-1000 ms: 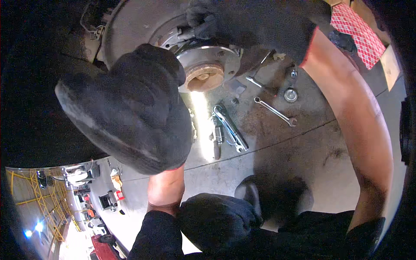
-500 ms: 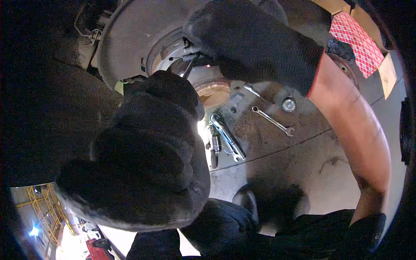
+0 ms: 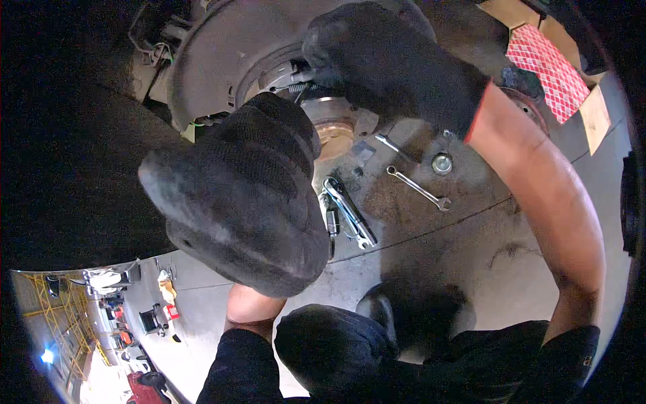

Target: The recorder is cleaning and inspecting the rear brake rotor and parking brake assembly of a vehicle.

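Note:
My left hand (image 3: 242, 175), in a black knit glove, is closed below the brake assembly. A thin dark tool shaft (image 3: 300, 95) sticks out past its fingers toward a small coil spring (image 3: 297, 88); the handle is hidden. My right hand (image 3: 383, 67), gloved alike with a red cuff edge, reaches across from the right. It lies against the brake parts beside the spring, its fingers hidden from view. Behind both hands is a round grey backing plate (image 3: 232, 44) with a curved brake shoe (image 3: 259, 81). The rusty hub (image 3: 334, 138) shows between the hands.
On the floor lie a combination wrench (image 3: 418, 188), another slim tool (image 3: 396, 149), a ratchet and wrench (image 3: 348, 212), and a small round metal cup (image 3: 442, 163). An open cardboard box (image 3: 597, 121) with red-and-white patterned packaging (image 3: 548, 71) stands at the right. Dark bodywork (image 3: 74, 168) fills the left.
My left hand has turned and drawn its wrist up and inward, so the bare forearm now shows. My right hand stays at the brake parts. The whole view has shifted slightly.

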Motion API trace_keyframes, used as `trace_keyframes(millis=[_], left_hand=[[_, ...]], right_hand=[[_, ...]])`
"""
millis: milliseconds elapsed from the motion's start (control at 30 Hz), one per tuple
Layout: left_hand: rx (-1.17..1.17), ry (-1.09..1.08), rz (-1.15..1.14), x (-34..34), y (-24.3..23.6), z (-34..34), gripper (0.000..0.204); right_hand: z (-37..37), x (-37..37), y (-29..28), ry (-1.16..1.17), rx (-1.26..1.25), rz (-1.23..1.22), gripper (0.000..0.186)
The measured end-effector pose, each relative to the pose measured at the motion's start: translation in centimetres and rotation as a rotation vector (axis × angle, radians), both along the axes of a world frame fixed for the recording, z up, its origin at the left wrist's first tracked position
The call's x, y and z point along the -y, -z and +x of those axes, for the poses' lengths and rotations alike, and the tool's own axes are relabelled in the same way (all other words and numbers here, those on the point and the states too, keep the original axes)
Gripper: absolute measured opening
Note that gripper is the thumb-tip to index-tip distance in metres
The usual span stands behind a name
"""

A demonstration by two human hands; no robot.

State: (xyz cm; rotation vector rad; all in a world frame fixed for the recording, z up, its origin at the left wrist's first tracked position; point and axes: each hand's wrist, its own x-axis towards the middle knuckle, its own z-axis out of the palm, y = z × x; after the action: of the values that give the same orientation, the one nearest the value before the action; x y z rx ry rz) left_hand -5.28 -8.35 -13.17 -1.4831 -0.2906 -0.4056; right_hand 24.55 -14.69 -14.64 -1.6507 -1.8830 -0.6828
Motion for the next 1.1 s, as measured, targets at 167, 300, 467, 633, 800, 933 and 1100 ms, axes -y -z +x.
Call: trace_keyframes(millis=[167, 300, 467, 633, 800, 933, 1100], left_hand=[[0.0, 0.007, -0.012, -1.0, 0.7, 0.2, 0.041], [0.004, 0.007, -0.034, -1.7, 1.4, 0.2, 0.041], [0.025, 0.015, -0.037, -1.4, 1.0, 0.1, 0.042], [0.05, 0.024, -0.019, -0.9, 0.6, 0.1, 0.042], [0.041, 0.025, -0.023, -1.3, 1.1, 0.2, 0.042], [0.043, 0.025, -0.032, -2.2, 1.5, 0.6, 0.042], [0.049, 0.032, -0.038, -2.0, 1.4, 1.1, 0.042]], right_hand=[[0.6, -0.4, -1.0, -0.281, 0.11, 0.074, 0.014], [-0.9, -0.5, -0.1, -0.092, 0.12, -0.002, 0.014], [-1.1, -0.6, 0.6, -0.046, 0.023, 0.074, 0.017], [0.3, 0.0, -0.3, -0.193, 0.108, 0.191, 0.019], [0.7, -0.4, -1.3, -0.035, 0.083, -0.258, 0.02], [-0.1, -1.6, -0.3, -0.07, 0.041, -0.128, 0.02], [-1.4, -1.4, 1.1, -0.104, -0.009, 0.038, 0.02]])
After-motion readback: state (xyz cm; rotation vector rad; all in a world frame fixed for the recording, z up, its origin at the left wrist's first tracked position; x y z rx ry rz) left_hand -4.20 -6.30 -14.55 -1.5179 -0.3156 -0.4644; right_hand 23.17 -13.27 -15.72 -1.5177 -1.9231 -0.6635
